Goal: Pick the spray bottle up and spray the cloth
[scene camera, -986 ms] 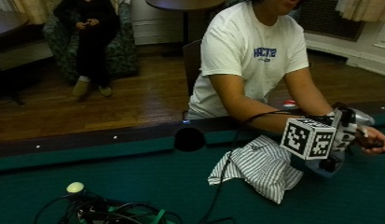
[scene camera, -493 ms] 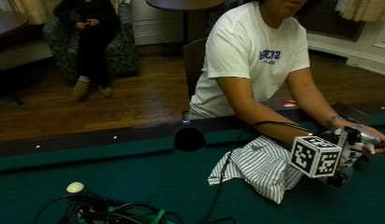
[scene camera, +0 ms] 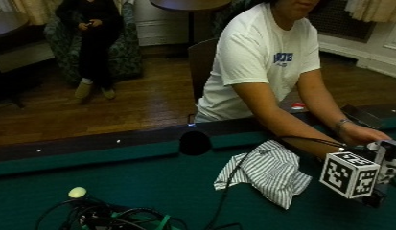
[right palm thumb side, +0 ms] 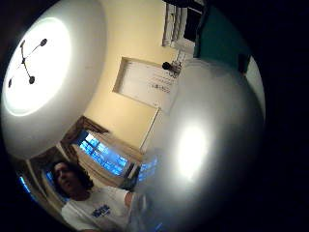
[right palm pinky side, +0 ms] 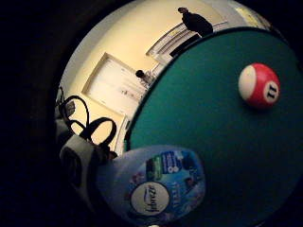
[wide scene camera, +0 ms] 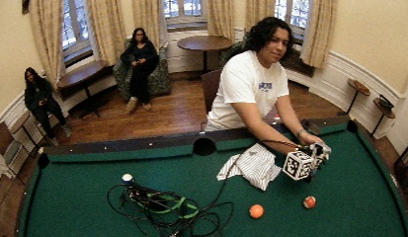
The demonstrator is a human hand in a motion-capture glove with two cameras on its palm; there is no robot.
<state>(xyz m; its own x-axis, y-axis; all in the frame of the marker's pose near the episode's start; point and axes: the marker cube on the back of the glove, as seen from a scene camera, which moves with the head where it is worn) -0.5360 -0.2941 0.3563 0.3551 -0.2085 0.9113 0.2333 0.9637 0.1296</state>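
On the table (scene camera: 153,182), going from the left, lie a tangle of cables (scene camera: 114,215) with a white ball (scene camera: 77,192) beside it. Next comes the pocket (scene camera: 195,143) in the far rail, and then the striped cloth (scene camera: 264,170), crumpled on the felt in front of the person. The cloth has not moved over the last second. The right hand (scene camera: 384,160) has moved: it was just beside the cloth's right edge and has drifted further right and nearer the camera, so a strip of bare felt now separates them. The bare left hand (scene camera: 360,135) rests on the felt just behind it. The bottle (right palm pinky side: 151,187) is at the right hand, and its pale body fills much of both palm views, so it is very close to the palm. The outside views hide the grip, so I cannot tell whether the hand has closed round the bottle. My guess is that the pick-up is under way or only just done. The spraying is still to come, and it needs the nozzle turned back left towards the cloth. The bottle's blue label carries "febreze" in a white oval, with smaller print that is unreadable. Beyond it on the felt lies a red-striped ball (right palm pinky side: 259,85) marked 11. The shirt's blue lettering is too small to read.
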